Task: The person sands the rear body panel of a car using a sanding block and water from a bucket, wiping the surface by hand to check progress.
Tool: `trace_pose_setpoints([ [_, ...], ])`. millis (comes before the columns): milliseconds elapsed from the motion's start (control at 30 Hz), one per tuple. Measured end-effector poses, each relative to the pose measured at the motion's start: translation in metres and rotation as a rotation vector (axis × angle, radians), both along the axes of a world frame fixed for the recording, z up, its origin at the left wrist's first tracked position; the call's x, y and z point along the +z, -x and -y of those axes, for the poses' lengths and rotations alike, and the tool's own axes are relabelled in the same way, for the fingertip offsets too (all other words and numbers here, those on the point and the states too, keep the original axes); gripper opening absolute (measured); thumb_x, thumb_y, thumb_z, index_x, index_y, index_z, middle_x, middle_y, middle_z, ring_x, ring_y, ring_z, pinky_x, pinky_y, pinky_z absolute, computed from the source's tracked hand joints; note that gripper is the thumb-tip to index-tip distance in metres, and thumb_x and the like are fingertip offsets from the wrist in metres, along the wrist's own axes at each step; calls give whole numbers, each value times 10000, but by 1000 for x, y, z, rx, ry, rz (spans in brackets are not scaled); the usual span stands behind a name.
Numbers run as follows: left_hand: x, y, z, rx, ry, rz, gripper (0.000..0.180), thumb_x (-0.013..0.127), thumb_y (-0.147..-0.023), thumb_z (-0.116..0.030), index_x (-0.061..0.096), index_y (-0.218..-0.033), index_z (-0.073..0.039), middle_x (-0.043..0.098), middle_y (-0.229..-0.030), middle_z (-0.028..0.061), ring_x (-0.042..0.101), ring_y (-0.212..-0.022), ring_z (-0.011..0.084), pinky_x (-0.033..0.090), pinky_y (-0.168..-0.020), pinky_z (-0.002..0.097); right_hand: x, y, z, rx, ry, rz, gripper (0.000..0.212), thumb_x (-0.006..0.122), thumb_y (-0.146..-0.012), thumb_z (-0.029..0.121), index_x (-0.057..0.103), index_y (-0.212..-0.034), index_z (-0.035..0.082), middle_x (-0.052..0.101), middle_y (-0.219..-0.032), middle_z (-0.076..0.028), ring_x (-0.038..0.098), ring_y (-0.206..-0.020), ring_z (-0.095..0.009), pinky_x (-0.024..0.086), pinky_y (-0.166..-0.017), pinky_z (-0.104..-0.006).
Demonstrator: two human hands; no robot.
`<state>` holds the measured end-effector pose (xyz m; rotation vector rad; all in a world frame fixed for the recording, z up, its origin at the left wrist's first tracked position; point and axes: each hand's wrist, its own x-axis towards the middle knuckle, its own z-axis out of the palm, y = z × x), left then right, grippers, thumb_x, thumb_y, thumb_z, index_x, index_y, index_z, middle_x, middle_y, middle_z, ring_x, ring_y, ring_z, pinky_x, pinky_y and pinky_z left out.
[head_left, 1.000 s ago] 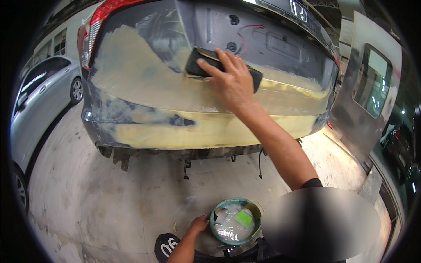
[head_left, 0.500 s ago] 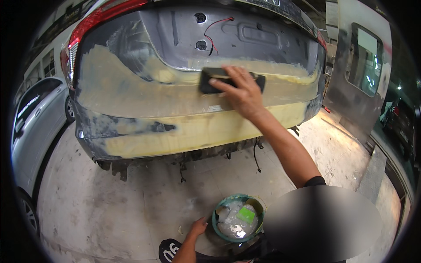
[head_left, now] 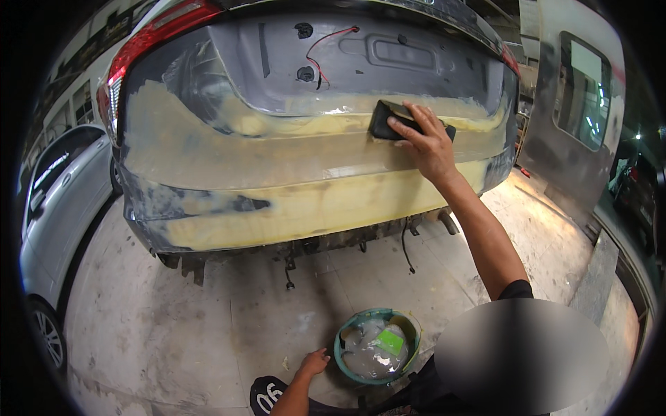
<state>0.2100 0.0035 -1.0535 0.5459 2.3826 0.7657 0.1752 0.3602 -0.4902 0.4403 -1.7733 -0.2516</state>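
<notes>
My right hand (head_left: 431, 147) is closed over a black sanding block (head_left: 381, 119), which lies against the right half of a car's rear bumper (head_left: 277, 165). Yellowish filler with smoothed, wet-looking patches covers much of that bumper. Down by the floor, my left hand (head_left: 315, 361) holds nothing, its fingers loosely extended near a teal bucket (head_left: 337, 352). Cloudy water fills the bucket, and a bright green piece (head_left: 390, 342) sits in it beside what looks like clear plastic.
A silver car (head_left: 66, 187) stands at the left. To the right leans a grey vehicle door panel (head_left: 544, 149) with a window. Red wires (head_left: 317, 47) hang from the tailgate, and a dark cable (head_left: 408, 249) dangles below the bumper onto the pale floor (head_left: 173, 315).
My right hand has slid the sanding block to the right along the bumper. My left hand stays beside the bucket, nearly unmoved.
</notes>
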Motion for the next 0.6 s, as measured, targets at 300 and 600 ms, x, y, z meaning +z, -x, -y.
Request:
trace_pose_setpoints([
  [300,-9,0,-3,-66,-19,1,529,554,-924,-366,493,-1391,-126,626,-1254,144,586,-1158,320,452,-1003,410,7,7,19,27,9,52,527,727,-742,149,646,-1240,303,513,-1392,-79,505,-1248,-299,365,-1081,-496],
  [600,0,-3,-13,-41,-36,8,521,550,-931,-359,498,-1388,-114,625,-1252,152,580,-1161,342,444,-1009,417,11,16,63,-40,-87,36,518,735,-744,207,635,-1239,322,510,-1396,-66,491,-1266,-266,335,-1070,-553],
])
